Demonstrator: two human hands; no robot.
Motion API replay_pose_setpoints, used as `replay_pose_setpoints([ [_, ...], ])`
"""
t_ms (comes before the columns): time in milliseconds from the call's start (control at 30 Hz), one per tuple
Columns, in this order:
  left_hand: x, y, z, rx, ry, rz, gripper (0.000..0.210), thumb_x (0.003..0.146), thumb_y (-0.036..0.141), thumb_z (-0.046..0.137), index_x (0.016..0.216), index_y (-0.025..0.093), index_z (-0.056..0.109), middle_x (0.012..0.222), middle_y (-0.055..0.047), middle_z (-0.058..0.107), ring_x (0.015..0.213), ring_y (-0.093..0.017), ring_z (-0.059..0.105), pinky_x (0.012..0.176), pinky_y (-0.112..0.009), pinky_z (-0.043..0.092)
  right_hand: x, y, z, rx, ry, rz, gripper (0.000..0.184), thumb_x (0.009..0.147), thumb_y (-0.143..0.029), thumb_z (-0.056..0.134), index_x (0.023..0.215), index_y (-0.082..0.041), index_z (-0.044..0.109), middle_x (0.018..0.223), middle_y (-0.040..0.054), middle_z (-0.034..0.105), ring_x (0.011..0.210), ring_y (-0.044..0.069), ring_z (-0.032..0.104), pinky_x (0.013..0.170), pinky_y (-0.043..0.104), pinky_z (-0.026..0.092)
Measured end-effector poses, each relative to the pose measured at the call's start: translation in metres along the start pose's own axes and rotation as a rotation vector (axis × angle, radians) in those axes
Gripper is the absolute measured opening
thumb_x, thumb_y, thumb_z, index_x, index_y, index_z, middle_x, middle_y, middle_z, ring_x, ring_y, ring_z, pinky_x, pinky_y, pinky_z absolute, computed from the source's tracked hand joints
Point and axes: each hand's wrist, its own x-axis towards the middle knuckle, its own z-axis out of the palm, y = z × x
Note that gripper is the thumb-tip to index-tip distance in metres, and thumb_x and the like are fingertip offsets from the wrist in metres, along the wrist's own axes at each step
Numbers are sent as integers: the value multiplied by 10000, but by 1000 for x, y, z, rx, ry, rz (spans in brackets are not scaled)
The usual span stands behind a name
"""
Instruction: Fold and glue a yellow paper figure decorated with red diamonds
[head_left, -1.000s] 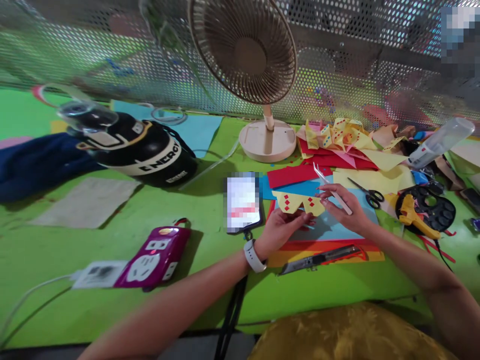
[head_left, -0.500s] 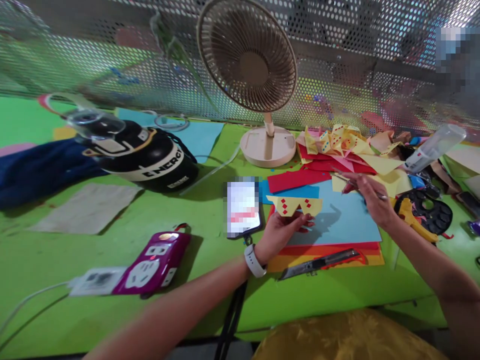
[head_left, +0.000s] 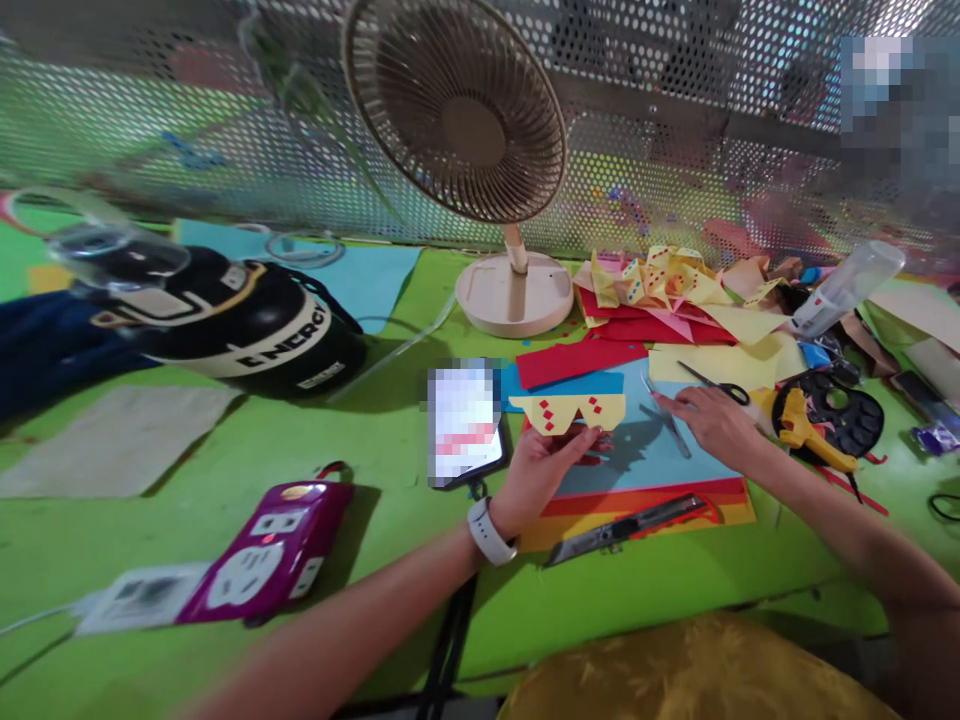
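My left hand (head_left: 551,465) pinches the lower edge of a pale yellow paper cutout (head_left: 574,413), which has a pointed notch in its lower edge and small red diamonds on either side. The cutout is held above a light blue sheet (head_left: 637,470). My right hand (head_left: 716,425) reaches over the same sheet with its fingers stretched out. Silver tweezers (head_left: 673,425) lie slantwise at its fingertips, apparently touched but not gripped. Just beyond that hand, black-handled scissors (head_left: 727,390) rest on yellow paper (head_left: 765,355).
A box cutter (head_left: 630,528) lies along the front of the paper stack. Left of it are a phone (head_left: 465,425), a purple power strip (head_left: 274,545) and a large black bottle (head_left: 255,330). A fan (head_left: 517,290) stands behind. Yellow scraps, a black round tray (head_left: 855,405) and a glue gun (head_left: 806,430) lie right.
My right hand has come down and leftward onto the blue sheet, and the tweezers it held now lie there. The scissors have come into view. The left hand still holds the cutout.
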Motion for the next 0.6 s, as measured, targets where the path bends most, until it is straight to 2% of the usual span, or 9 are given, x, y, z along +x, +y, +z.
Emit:
replay_pose_setpoints([
  [100,1,-1,0,-8,10,3,409,718,492,778,907,140,694,923,-115,775,842,-267,751,704,-362,647,-29,10,-24,-16,76,97,586,891,-66,401,1430,-279,489,1046,78,700,935,243,650,842,419,529],
  [200,1,-2,0,-1,14,7,388,733,470,771,907,132,695,917,-116,774,821,-250,751,695,-348,645,-76,30,-55,-131,130,327,480,933,-223,437,1407,-262,508,1175,101,682,1051,274,641,902,459,517],
  [267,2,-2,0,-12,13,7,363,740,446,771,908,133,693,904,-111,773,813,-237,750,697,-336,643,-109,46,-71,-234,-15,497,505,920,-335,490,1415,-234,497,1244,150,647,1101,310,629,888,472,526],
  [300,2,-2,0,-20,10,2,353,742,437,770,907,135,693,902,-110,773,811,-232,750,699,-332,643,-123,53,-77,-296,-45,588,510,892,-371,527,1377,-215,536,1233,177,646,1063,336,645,849,490,536],
  [367,2,-2,0,-29,6,-11,338,746,429,767,900,137,695,907,-112,772,812,-229,749,702,-328,642,-146,63,-81,-329,-154,692,527,829,-437,616,1308,-219,595,1219,210,644,985,356,674,758,475,556],
  [433,1,-1,0,-26,4,-20,331,753,434,758,887,137,699,909,-118,771,823,-235,749,706,-330,642,-157,67,-77,-308,-218,728,461,801,-436,646,1216,-236,649,1195,213,654,955,355,687,706,449,560],
  [600,1,-1,0,-23,1,-5,326,769,437,742,882,134,699,925,-132,770,833,-238,748,728,-333,634,-154,65,-63,-281,-211,703,326,805,-385,634,1100,-255,682,1047,183,688,829,327,702,615,414,530],
])
